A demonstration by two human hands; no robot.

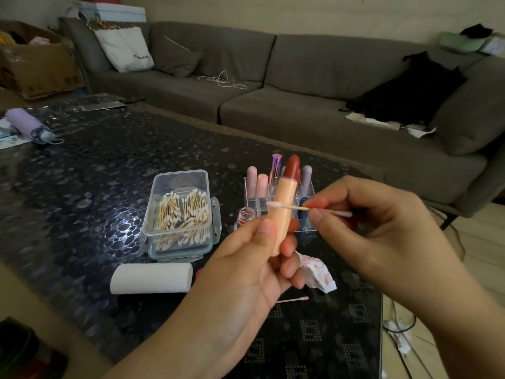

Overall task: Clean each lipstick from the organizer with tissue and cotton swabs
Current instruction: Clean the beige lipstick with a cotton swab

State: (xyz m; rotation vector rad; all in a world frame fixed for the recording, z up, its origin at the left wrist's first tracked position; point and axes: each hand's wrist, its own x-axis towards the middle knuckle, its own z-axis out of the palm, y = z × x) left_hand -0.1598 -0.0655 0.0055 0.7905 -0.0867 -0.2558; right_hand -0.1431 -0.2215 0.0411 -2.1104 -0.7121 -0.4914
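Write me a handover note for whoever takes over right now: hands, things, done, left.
Left hand grips the open lipstick upright.
Right hand pinches a swab, its tip against the tube.
Organizer behind holds more lipsticks; swab box and tissue roll to its left.
Done: stained tissue and a used swab lie on the table.
Left: finish this tube, then the rest.

Dim indoor light, table (82, 187) glare, wide-angle edges.
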